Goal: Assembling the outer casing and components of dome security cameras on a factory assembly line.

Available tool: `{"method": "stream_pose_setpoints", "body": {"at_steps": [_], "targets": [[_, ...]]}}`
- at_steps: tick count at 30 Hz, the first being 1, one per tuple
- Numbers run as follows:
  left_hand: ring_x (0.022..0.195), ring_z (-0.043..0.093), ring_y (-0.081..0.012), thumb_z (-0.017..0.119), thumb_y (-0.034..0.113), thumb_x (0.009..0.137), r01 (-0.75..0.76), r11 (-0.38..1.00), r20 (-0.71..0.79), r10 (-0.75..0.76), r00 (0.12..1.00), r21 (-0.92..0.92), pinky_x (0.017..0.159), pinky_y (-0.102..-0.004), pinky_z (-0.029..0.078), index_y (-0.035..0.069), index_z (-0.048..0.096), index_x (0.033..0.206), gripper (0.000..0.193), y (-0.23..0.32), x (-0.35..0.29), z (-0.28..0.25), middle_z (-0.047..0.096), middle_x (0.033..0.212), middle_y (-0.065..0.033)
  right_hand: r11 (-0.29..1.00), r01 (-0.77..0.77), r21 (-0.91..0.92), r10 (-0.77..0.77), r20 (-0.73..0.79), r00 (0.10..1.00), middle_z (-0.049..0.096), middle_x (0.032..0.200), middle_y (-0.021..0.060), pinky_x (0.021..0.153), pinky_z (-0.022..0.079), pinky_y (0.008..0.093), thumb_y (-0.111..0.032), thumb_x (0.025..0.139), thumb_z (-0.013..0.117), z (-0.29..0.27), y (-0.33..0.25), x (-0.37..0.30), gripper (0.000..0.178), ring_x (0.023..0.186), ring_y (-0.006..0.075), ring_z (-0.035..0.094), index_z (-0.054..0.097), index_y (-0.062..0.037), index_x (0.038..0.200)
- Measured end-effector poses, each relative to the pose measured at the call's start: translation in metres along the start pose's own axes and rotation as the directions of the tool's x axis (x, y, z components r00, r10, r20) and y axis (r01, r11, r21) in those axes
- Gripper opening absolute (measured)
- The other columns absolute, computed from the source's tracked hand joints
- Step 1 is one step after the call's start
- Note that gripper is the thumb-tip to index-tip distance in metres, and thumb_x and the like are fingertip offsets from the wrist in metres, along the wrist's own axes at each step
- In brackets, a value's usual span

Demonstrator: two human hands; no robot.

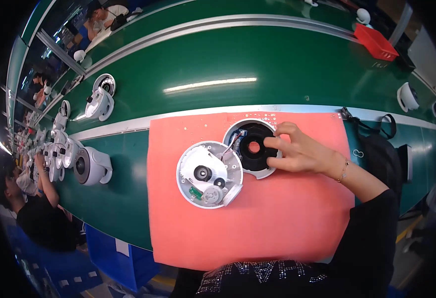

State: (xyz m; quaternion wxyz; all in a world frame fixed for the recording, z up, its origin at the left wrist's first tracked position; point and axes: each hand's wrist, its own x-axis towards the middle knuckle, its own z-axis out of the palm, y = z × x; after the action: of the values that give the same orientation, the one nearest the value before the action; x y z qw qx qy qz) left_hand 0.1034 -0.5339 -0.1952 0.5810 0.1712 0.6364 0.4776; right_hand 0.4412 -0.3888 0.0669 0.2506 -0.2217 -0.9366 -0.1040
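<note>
My right hand (297, 151) reaches in from the right with bent fingers, closed over the right rim of a round white housing (264, 174). The fingertips rest on the black disc (250, 159) inside it, which has a round hole in its middle. Wires (234, 141) run from this housing to a second white shell (183, 171) at its lower left. That open shell holds a white plate with black round parts, a silver motor (212, 194) and a small green circuit board (195, 192). My left hand is out of view.
A pink mat (277, 223) lies under both housings, with small screws (255, 116) along its far edge. White camera units (91, 166) stand left, and another (408, 97) far right. A red tray (375, 42) sits back right, a black bag (379, 154) at right. Other people work left.
</note>
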Motion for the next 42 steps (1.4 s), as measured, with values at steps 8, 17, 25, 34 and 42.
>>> {"method": "stream_pose_setpoints", "body": {"at_steps": [8, 17, 25, 34, 42], "targets": [[0.086, 0.060, -0.0186, 0.043, 0.032, 0.091, 0.047, 0.996, -0.157, -0.035, 0.987, 0.079, 0.073, -0.0308, 0.048, 0.005, 0.060, 0.098, 0.033, -0.024, -0.030, -0.033, 0.063, 0.092, -0.0067, 0.916, -0.169, 0.363, 0.184, -0.005, 0.983, 0.053, 0.101, 0.0022, 0.068, 0.045, 0.0334, 0.001, 0.059, 0.063, -0.017, 0.003, -0.009, 0.024, 0.102, 0.0323, 0.040, 0.058, -0.0148, 0.076], [0.085, 0.060, -0.0184, 0.044, 0.032, 0.090, 0.051, 0.985, -0.258, -0.008, 0.966, 0.162, 0.073, -0.0306, 0.048, 0.005, 0.061, 0.097, 0.033, -0.027, -0.055, -0.073, 0.063, 0.091, -0.0069, 0.559, -0.153, 0.815, -0.091, 0.244, 0.965, 0.051, 0.082, 0.0119, 0.067, 0.046, 0.0376, -0.019, 0.078, 0.061, -0.062, 0.007, 0.024, 0.026, 0.078, 0.0305, 0.056, 0.056, -0.0025, 0.097], [0.085, 0.060, -0.0182, 0.045, 0.033, 0.090, 0.082, 0.969, -0.311, -0.006, 0.951, 0.231, 0.073, -0.0304, 0.047, 0.005, 0.061, 0.096, 0.033, -0.032, -0.077, -0.101, 0.064, 0.090, -0.0070, 0.145, -0.283, 0.948, -0.236, 0.311, 0.921, 0.053, 0.104, 0.0173, 0.070, 0.047, 0.0406, -0.025, 0.086, 0.055, -0.060, -0.053, 0.033, 0.042, 0.087, 0.0349, 0.056, 0.042, -0.0021, 0.118], [0.085, 0.061, -0.0179, 0.046, 0.033, 0.090, 0.120, 0.944, -0.343, -0.007, 0.939, 0.309, 0.072, -0.0303, 0.047, 0.005, 0.062, 0.095, 0.032, -0.034, -0.091, -0.132, 0.064, 0.089, -0.0071, 0.187, -0.345, 0.920, -0.067, 0.363, 0.930, 0.057, 0.105, 0.0148, 0.072, 0.050, 0.0375, -0.027, 0.082, 0.062, -0.070, -0.051, 0.041, 0.047, 0.085, 0.0331, 0.059, 0.044, -0.0082, 0.122], [0.085, 0.061, -0.0177, 0.047, 0.033, 0.089, 0.169, 0.919, -0.379, -0.024, 0.925, 0.356, 0.072, -0.0301, 0.047, 0.005, 0.063, 0.094, 0.032, -0.044, -0.109, -0.158, 0.064, 0.089, -0.0072, 0.090, -0.368, 0.925, 0.233, 0.340, 0.911, 0.062, 0.096, 0.0130, 0.075, 0.048, 0.0311, -0.020, 0.082, 0.060, -0.041, -0.034, 0.065, 0.036, 0.087, 0.0216, 0.062, 0.049, -0.0039, 0.113]]}}
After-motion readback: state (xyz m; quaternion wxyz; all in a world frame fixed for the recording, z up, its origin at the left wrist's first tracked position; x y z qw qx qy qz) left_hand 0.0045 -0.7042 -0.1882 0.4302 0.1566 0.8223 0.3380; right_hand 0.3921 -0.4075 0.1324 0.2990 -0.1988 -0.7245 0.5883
